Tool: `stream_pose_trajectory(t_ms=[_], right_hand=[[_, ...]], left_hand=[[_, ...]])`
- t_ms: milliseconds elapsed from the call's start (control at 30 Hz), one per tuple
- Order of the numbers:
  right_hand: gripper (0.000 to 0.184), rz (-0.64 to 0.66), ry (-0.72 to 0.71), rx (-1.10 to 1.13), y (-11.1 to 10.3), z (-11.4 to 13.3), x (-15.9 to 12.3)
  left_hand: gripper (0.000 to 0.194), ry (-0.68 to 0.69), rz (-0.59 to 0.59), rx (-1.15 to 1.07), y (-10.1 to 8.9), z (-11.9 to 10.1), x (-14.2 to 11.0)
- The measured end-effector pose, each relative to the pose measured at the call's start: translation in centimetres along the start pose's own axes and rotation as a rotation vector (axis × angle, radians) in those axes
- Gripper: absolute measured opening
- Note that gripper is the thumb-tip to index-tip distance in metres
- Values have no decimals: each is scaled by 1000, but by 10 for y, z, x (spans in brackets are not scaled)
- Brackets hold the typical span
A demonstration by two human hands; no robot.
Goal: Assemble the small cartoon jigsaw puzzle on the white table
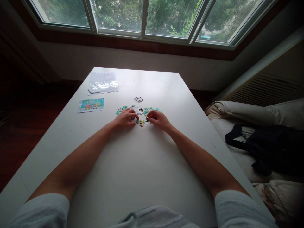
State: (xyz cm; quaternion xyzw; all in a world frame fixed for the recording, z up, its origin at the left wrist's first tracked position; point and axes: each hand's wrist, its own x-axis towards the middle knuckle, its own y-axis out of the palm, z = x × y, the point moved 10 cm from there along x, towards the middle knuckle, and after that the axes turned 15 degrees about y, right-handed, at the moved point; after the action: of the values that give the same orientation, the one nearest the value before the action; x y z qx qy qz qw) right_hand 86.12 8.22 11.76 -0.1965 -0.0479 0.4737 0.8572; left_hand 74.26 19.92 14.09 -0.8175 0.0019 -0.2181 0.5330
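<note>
Several small jigsaw puzzle pieces (pixel 152 110), mostly green and teal, lie in an arc on the white table. My right hand (pixel 159 120) pinches a dark puzzle piece (pixel 147 119) between thumb and fingertips. My left hand (pixel 125 118) is curled low over the pieces on the left, its thumb and index tips close together; anything between them is too small to make out. A yellowish cluster of pieces (pixel 141 123) sits between both hands. Just beyond it is a round silvery item (pixel 139 110) with a dark spot.
Farther back lies a round grey-and-black disc (pixel 138 99). A colourful cartoon picture sheet (pixel 91 104) and a clear plastic bag with paper (pixel 103 83) rest at the left of the table (pixel 142 177). At right, a light sofa (pixel 256 110) bears dark clothing (pixel 275 148).
</note>
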Motion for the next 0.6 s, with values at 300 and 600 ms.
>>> stream_pose_trajectory(t_ms=[300,600], right_hand=[[16,-24,-18,3,-3,4,-1],[16,-57,-20,-20,-6,5,-1]], left_hand=[[21,22,17,-3,1,-1,0],[19,27,-1,6,1,-2,1]])
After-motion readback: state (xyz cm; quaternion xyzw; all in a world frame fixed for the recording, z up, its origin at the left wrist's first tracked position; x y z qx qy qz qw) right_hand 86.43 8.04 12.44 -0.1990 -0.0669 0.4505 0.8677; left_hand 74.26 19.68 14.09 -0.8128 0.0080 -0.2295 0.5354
